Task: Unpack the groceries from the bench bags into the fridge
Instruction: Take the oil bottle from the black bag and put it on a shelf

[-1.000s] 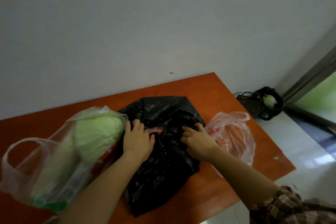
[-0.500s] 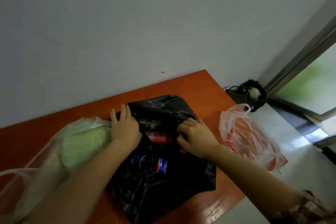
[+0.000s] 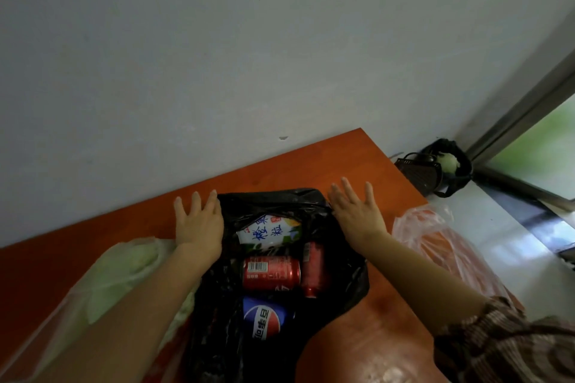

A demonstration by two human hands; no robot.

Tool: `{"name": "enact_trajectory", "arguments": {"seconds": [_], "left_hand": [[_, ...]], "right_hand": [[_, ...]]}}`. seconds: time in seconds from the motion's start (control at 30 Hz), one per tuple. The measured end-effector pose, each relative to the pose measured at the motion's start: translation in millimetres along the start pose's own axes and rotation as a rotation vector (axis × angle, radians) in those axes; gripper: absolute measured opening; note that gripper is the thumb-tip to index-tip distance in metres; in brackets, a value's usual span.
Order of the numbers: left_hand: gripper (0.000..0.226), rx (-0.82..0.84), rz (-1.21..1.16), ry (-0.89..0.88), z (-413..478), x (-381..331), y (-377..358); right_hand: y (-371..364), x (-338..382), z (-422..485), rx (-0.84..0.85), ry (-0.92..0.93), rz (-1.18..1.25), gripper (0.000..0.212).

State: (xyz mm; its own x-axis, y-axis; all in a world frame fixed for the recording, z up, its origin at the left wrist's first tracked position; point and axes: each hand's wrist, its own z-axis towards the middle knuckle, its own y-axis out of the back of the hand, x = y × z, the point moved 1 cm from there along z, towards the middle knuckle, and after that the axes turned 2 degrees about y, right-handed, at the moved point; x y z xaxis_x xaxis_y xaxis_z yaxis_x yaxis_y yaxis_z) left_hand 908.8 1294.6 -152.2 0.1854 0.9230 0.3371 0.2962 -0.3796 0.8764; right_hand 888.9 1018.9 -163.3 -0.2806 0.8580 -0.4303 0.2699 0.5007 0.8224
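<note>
So, crumpled black plastic bag (image 3: 217, 305) lies on the orange-brown wooden bench top (image 3: 311, 165), mouth spread wide twd the grey-white wall (image 3: 249, 56). Left hand (image 3: 199, 224) lies flat at the bag's left rim, fingers straight & a bit spread, gripping nothing. Its inner edge touches the black plastic, fingertips over bare wood. Right hand (image 3: 354, 211) does the same at the right rim: fingers straight, fanned out, palm down, holding nothing, inner edge against the plastic. Thumbs of both can't be made out.

Groceries are inside the bag, btwn the two forearms:
- White drink pack w/ blue characters (image 3: 267, 232) is furthest in, nearest the wall.
- Just below it, red drink can w/ barcode (image 3: 270, 270) lies crosswise on its side.
- Second red can (image 3: 312, 267) lies lengthwise at its right end.
- Blue Pepsi can (image 3: 266, 320) is nearest the person, partly under folds of plastic.

Left of the black bag, partly under the left forearm, clear plastic bag w/ pale green cabbage (image 3: 124, 270) sits on the bench. To the right, near the bench edge, is a pinkish see-through bag (image 3: 435, 236) w/ sth orange inside, too blurred to name. Right forearm ends in a brown patterned sleeve (image 3: 497, 336). On the floor in the corner stands a black bin (image 3: 435, 168) w/ sth pale & round in it.
</note>
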Motion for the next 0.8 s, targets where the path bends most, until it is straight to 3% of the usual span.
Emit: {"name": "enact_trajectory", "arguments": {"seconds": [0.13,0.23,0.33,0.4,0.47,0.53,0.63,0.7,0.8], "left_hand": [[0.084,0.031,-0.028,0.03,28,5,-4],[0.081,0.097,-0.045,0.035,37,4,-9],[0.066,0.069,-0.16,0.044,35,1,-6],[0.063,-0.058,-0.285,0.045,22,-7,-3],[0.063,-0.278,-0.37,-0.011,2,-18,-8],[0.058,-0.394,-0.381,-0.139,-17,-26,-21],[0.062,-0.307,-0.174,-0.278,-29,-21,-41],[0.071,-0.204,-0.026,-0.248,-31,-10,-37],[0.065,-0.082,0.11,-0.121,-22,8,-34]], "right_hand": [[4,-9,24,0.081,-0.095,0.426,0.068],[11,-11,37,0.233,-0.106,0.835,0.064],[33,-9,36,0.02,-0.079,1.241,0.075],[54,6,28,-0.135,0.025,1.429,0.056],[67,33,22,-0.2,0.213,1.355,0.034],[66,61,25,-0.225,0.403,0.998,0.035],[55,81,45,-0.133,0.52,0.507,0.056],[58,85,55,-0.15,0.527,0.42,0.059],[61,91,73,-0.137,0.5,0.351,0.052]]}}
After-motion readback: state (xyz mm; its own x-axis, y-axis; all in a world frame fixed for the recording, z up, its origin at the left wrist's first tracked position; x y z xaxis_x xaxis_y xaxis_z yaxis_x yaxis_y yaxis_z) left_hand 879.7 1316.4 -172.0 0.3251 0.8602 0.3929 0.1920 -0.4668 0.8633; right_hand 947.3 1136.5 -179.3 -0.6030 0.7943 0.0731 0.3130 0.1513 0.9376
